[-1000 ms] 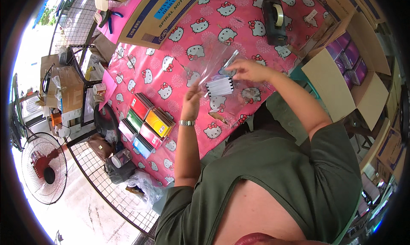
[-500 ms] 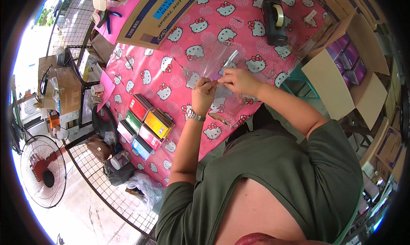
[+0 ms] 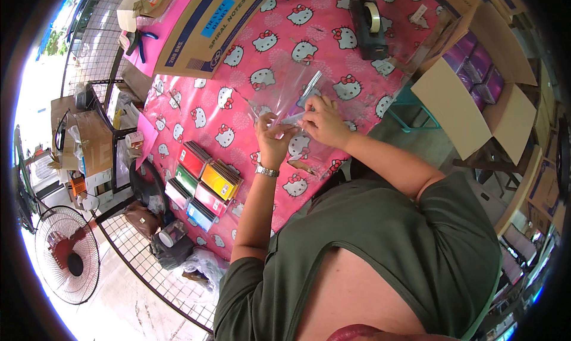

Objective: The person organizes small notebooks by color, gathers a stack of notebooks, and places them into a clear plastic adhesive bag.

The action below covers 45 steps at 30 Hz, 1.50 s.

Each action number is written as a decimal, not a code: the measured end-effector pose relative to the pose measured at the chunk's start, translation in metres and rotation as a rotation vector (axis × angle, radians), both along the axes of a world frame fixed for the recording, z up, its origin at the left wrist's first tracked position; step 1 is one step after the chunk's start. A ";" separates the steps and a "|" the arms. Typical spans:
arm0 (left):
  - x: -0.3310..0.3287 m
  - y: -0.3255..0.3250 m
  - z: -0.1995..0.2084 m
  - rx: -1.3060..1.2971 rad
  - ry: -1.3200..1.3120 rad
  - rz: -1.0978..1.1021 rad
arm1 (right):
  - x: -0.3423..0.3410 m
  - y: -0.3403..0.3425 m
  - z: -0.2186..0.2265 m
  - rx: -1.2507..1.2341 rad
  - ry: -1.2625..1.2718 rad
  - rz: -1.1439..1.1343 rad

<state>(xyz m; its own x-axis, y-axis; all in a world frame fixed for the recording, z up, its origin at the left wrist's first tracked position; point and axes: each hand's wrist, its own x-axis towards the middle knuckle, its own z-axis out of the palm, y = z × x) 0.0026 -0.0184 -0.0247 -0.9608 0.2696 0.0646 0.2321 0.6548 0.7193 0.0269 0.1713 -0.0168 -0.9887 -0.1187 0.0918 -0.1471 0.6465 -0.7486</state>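
Both hands are busy with one small pale thing [image 3: 289,120], and part of it is hidden by the fingers. It is over the clear plastic [image 3: 309,86] on the table [image 3: 244,112], to the right of the little notebooks [image 3: 215,181] and a bit farther away from the person than they are. I think the step in hand is careful finger work on this thing. It looks thin and see-through, so I think the next move calls for a soft pinch, with both hands kept close so it does not slip or crease.

The left hand [image 3: 273,140] seems to hold one side of it, with the thumb on one side and the fingers on the other. Its arm comes nearly straight up, just right of the notebooks, with a shiny watch [image 3: 267,171] on the wrist. The right hand [image 3: 326,124] seems to pinch the other side with bent fingertips, its knuckles up. That arm comes in from the right, well apart from the notebooks, with the elbow bent out wide. The two hands are almost touching.

The black tape dispenser [image 3: 370,35] stands far beyond the notebooks, off to the right.
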 end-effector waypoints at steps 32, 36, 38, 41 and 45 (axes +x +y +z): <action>-0.008 -0.002 -0.011 0.782 -0.721 0.091 | -0.158 -0.015 0.003 0.445 -0.510 1.054; -0.001 -0.001 -0.007 0.659 -0.555 0.025 | -0.144 0.012 -0.048 0.295 -0.685 0.841; -0.002 -0.003 -0.013 0.342 -0.306 -0.100 | -0.110 0.038 -0.090 -0.134 -0.569 0.641; 0.007 0.003 -0.015 0.382 -0.297 0.009 | -0.055 0.041 -0.079 -0.243 -0.167 0.598; -0.006 0.000 -0.028 0.571 -0.335 0.092 | -0.029 0.038 -0.037 -0.232 -0.340 0.352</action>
<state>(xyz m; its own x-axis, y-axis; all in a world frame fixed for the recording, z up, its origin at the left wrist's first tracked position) -0.0034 -0.0184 -0.0528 -0.9712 0.1974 -0.1331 -0.1028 0.1564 0.9823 -0.0023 0.2095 -0.0538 -0.8714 -0.4625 -0.1636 -0.0492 0.4142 -0.9089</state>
